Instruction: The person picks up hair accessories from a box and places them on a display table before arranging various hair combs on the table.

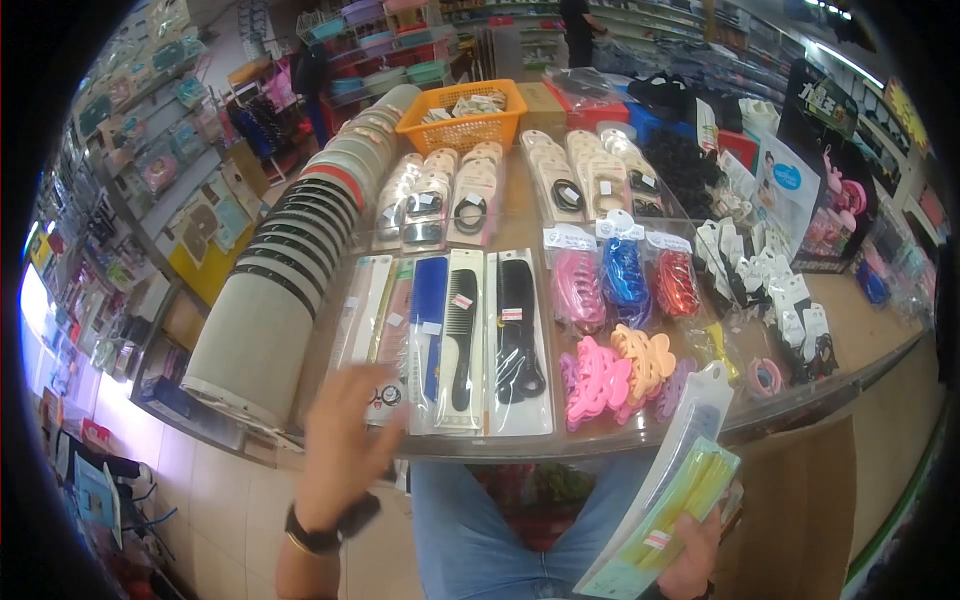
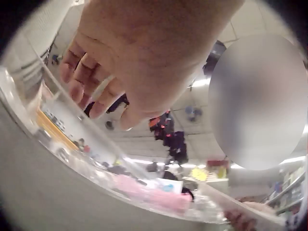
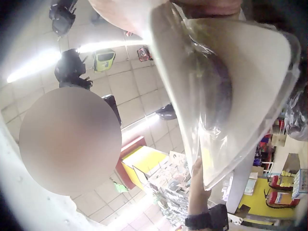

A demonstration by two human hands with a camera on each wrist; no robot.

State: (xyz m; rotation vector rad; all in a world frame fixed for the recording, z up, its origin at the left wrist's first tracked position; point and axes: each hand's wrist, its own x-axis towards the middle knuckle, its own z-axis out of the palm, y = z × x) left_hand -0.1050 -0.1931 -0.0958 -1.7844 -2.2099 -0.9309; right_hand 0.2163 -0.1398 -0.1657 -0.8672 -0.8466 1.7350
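Bright, even shop light is flooding the head view, while fisheye distortion is bending the counter (image 1: 480, 448) edges and darkening the corners. Strip lights (image 3: 33, 70) are glaring in the right wrist view. The left hand (image 2: 144, 53) is blurring near its lens.

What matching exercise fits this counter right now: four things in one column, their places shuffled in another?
1 orange basket
2 yellow-green comb packs
3 blue clips
4 left hand

A gripped by the right hand
B far end of the counter
C between the pink clips and red clips
D over the counter's near edge, holding nothing

Pairs: 1-B, 2-A, 3-C, 4-D
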